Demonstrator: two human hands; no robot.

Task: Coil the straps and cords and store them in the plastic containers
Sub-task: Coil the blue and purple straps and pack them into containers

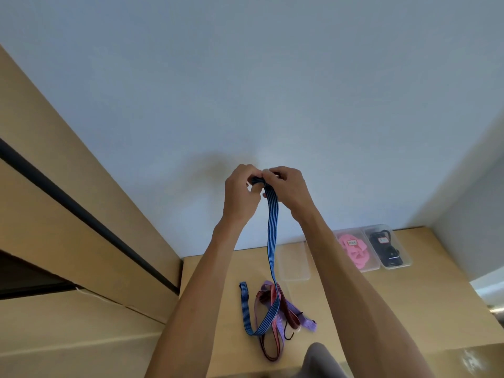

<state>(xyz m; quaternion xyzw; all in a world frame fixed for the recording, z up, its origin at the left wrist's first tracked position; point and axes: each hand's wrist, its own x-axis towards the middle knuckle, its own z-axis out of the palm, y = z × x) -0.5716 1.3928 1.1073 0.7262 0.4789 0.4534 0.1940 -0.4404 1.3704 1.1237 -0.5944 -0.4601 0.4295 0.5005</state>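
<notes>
Two hands, left (241, 193) and right (286, 190), pinch one blue strap (272, 230) above three containers (294, 261)

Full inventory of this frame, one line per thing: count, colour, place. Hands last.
blue strap: 1, blue with dark stripes, top end rolled between both hands, rest hanging to the table.
red strap: 1, red striped, in the loose pile on the table.
purple strap: 1, lilac, in the same pile, under the others.
empty container: 1, clear plastic, behind the pile.
pink-filled container: 1, clear, labelled, holds pink items, to the right of the empty one.
black-filled container: 1, clear, labelled, holds black items, far right.
table: 1, light wood.
wall: 1, pale blue-grey, behind the table.
left hand: 1, pinches the rolled strap end.
right hand: 1, pinches the same roll.
</notes>
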